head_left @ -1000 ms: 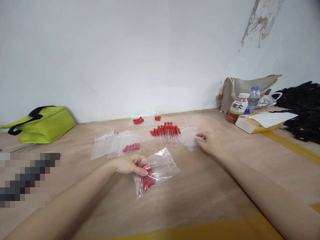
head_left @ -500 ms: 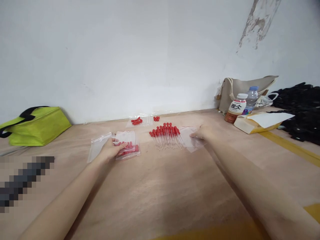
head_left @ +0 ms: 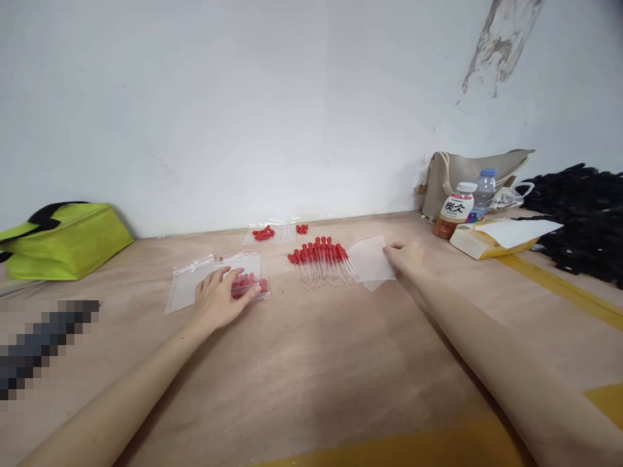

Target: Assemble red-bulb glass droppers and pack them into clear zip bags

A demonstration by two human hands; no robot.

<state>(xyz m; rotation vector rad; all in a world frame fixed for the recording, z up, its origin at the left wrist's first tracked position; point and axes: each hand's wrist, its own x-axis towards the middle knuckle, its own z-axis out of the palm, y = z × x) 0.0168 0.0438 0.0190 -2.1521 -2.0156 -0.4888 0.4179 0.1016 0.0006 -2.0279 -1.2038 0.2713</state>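
Note:
With fingers spread, my left hand [head_left: 221,301] rests over a clear zip bag [head_left: 249,259] that has red rubber bulbs [head_left: 246,280] inside. An unfilled zip bag [head_left: 187,288] lies partly under it on the left. My right hand [head_left: 407,258] pinches the right edge of another clear zip bag [head_left: 372,256], one corner of which sticks out below. Between the hands, several thin clear droppers with red bulbs [head_left: 321,253] lie fanned out in a row, bulbs toward the wall.
Further back lies a clear bag [head_left: 282,235] with red bulbs. A lime-green bag [head_left: 73,243] stands at left. On the right are a brown drink bottle [head_left: 455,211], a water bottle [head_left: 485,188], a beige bag [head_left: 438,188], an open carton [head_left: 503,235] and a black pile [head_left: 579,220].
My left hand has loosened its pinch on the bag of red bulbs and its fingers have spread. My right hand has raised its zip bag's edge slightly, so the bag shows more fully.

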